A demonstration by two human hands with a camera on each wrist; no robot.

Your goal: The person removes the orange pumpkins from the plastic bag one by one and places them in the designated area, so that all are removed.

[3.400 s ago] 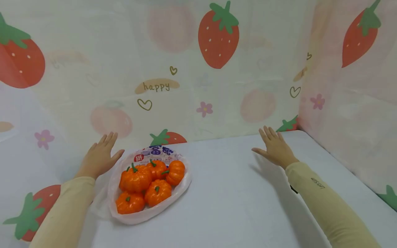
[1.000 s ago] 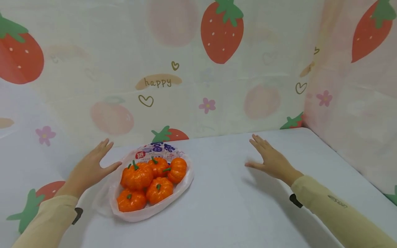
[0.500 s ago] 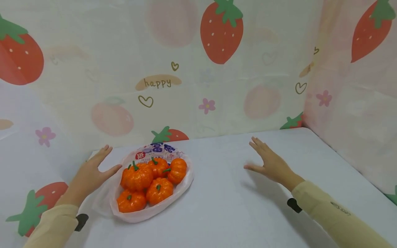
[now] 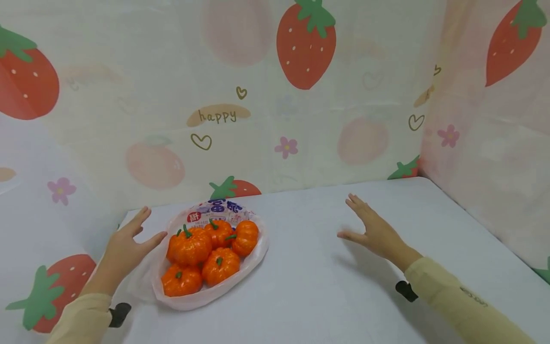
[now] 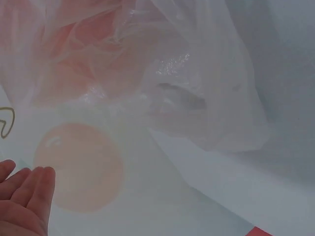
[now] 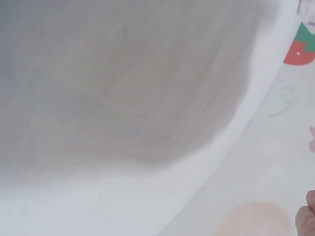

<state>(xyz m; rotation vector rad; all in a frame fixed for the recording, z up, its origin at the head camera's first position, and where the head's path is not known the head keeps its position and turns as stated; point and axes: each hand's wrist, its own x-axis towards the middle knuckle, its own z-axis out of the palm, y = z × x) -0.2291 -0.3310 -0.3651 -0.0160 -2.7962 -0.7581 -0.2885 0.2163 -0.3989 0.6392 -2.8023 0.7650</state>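
In the head view several small orange pumpkins with green stems sit in a white plastic bag whose mouth is spread wide. Blue and red print shows on the bag's far side. My left hand is just left of the bag, thumb apart from the fingers, holding nothing. The left wrist view has that hand's fingertips low at the left and the bag's crumpled side above. Well to the right, my right hand hovers over the table with fingers extended and nothing in it; the right wrist view catches only its fingertips.
The white tabletop runs back to a wall covering printed with strawberries, hearts and flowers. A similar side covering borders the right edge. Black wrist straps show under the beige sleeves.
Both hands were raised flat with fingers up; they have since lowered and tilted inward, thumbs spread. In the last second they drifted slightly lower. The bag and pumpkins stay put.
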